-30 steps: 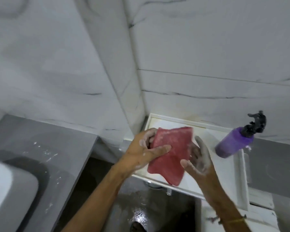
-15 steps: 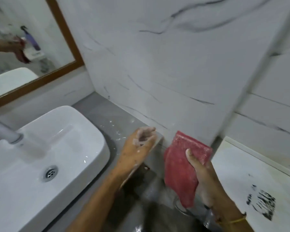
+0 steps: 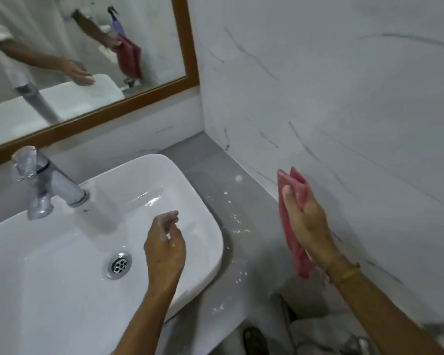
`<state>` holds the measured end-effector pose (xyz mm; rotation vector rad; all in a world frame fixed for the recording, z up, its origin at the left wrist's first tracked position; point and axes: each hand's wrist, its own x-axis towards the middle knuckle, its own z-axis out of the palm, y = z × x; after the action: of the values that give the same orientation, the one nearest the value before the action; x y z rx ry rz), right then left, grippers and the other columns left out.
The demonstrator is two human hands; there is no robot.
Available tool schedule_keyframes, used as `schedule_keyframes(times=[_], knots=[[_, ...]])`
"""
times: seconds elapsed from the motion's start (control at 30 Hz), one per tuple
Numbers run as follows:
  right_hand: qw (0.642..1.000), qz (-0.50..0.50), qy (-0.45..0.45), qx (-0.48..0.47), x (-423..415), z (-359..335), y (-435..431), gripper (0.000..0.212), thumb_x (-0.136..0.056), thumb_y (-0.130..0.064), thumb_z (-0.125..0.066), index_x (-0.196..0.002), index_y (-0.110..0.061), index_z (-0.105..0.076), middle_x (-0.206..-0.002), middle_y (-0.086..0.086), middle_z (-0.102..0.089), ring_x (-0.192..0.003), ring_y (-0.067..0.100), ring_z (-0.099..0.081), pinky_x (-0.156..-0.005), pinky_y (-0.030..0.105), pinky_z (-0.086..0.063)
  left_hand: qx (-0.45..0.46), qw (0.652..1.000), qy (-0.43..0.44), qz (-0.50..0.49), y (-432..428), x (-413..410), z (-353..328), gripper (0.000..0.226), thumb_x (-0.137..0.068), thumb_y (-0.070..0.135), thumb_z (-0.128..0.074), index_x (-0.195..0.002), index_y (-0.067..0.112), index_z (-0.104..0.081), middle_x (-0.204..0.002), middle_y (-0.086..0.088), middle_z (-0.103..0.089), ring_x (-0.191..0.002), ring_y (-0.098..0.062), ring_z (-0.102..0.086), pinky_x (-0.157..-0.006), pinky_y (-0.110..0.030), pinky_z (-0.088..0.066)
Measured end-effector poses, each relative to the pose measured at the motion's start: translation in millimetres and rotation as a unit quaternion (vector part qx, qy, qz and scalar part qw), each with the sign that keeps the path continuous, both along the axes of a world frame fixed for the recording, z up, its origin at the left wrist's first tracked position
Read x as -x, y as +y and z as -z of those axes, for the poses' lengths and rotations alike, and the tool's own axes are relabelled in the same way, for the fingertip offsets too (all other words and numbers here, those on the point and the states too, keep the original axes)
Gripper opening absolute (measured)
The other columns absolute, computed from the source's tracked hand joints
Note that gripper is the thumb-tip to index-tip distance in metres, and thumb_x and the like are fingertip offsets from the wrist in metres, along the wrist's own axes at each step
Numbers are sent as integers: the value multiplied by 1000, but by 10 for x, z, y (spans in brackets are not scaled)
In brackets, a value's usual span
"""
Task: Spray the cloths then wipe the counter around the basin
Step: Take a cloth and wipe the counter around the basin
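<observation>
My right hand (image 3: pixel 310 221) grips a red cloth (image 3: pixel 291 237) that hangs down in the air beside the marble side wall, above the right end of the grey counter (image 3: pixel 244 208). My left hand (image 3: pixel 164 247) hovers over the right half of the white basin (image 3: pixel 185 180), fingers loosely curled, holding nothing. White specks and smears lie on the counter between the basin and the wall. The purple spray bottle shows only as a reflection in the mirror (image 3: pixel 118 24).
A chrome tap (image 3: pixel 44 185) stands at the basin's back left, with the drain (image 3: pixel 119 265) below it. A wood-framed mirror (image 3: pixel 187 47) hangs behind. The marble wall (image 3: pixel 344 98) bounds the counter on the right. The counter's front edge drops to the floor at lower right.
The view swung left from the white shelf with the purple bottle to the basin. My left hand let go of the cloth and moved over the basin; my right hand carried the cloth along.
</observation>
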<state>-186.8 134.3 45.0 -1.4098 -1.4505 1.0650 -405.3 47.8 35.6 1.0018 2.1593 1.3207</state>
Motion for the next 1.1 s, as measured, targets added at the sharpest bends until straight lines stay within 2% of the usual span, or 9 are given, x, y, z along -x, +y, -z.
schedule_keyframes(times=[0.07, 0.17, 0.27, 0.4, 0.57, 0.73, 0.83, 0.97, 1.1], knots=[[994, -80, -63, -35, 354, 229, 571, 54, -95, -41, -48, -146, -30, -32, -135, -36, -37, -118, -5, -43, -93, 1, -34, 34, 999, 42, 8, 246, 45, 70, 31, -95, 11, -49, -125, 13, -52, -128, -9, -58, -115, -24, -55, -103, -43, -45], [929, -222, -295, -10, 714, 791, 1133, 66, -96, -41, -44, -149, -9, -21, -156, 7, -28, -141, 21, -29, -116, 34, -23, 99, 991, 75, 53, 602, -23, 115, 56, -95, 24, -50, -143, 2, -31, -152, -16, -35, -141, -30, -31, -119, -41, -23], [813, -291, -503, -19, 913, 1325, 1354, 74, -95, -56, -29, -151, -13, -8, -161, 15, -3, -147, 33, -5, -120, 50, -8, 153, 982, 70, 89, 947, -101, 249, 76, -98, 36, -41, -150, 1, 1, -162, -14, -4, -150, -27, -6, -120, -33, -8], [803, -291, -503, -130, 1107, 1528, 1672, 75, -92, -62, -25, -151, -20, -4, -161, 16, -2, -146, 39, -6, -119, 51, -10, 150, 986, 48, 50, 1116, -222, 416, 68, -100, 33, -33, -151, 13, 6, -163, -5, -10, -149, -21, -16, -110, -19, -12], [752, -380, -502, -196, 1502, 1698, 1656, 74, -87, -62, -24, -150, -26, -8, -159, 22, -7, -145, 42, -11, -117, 55, -18, 182, 981, 67, -14, 1288, -117, 485, 64, -99, 26, -35, -152, 17, -1, -159, -6, -26, -144, -24, -31, -112, -29, -27], [787, -410, -424, -181, 1234, 1794, 1094, 74, -94, -50, -35, -145, -40, 16, -160, 14, -14, -146, 33, -15, -116, 52, -21, 207, 973, 97, -25, 1580, 131, 407, 67, -100, 30, -33, -151, 12, 6, -158, -14, -26, -142, -33, -31, -113, -45, -33], [782, -350, -476, -197, 686, 1809, 978, 65, -90, -48, -36, -149, -36, -11, -159, 12, -20, -143, 34, -23, -116, 50, -25, 215, 971, 101, -22, 1588, 130, 422, 64, -100, 30, -30, -151, 13, 3, -155, -15, -32, -140, -34, -35, -110, -47, -36], [790, -307, -511, -144, 577, 1706, 1311, 60, -92, -49, -28, -149, -34, -17, -160, 12, -18, -144, 38, -20, -117, 50, -23, 223, 968, 111, -38, 1613, 112, 451, 58, -101, 29, -32, -151, 18, -6, -153, -10, -38, -135, -34, -43, -107, -47, -41], [810, -331, -457, -160, 1237, 1672, 1304, 58, -95, -41, -37, -149, -31, -19, -160, 10, -15, -146, 32, -14, -115, 50, -22, 220, 968, 110, -44, 1616, 119, 464, 57, -101, 27, -32, -151, 17, -8, -145, -13, -48, -128, -35, -51, -105, -46, -44]])
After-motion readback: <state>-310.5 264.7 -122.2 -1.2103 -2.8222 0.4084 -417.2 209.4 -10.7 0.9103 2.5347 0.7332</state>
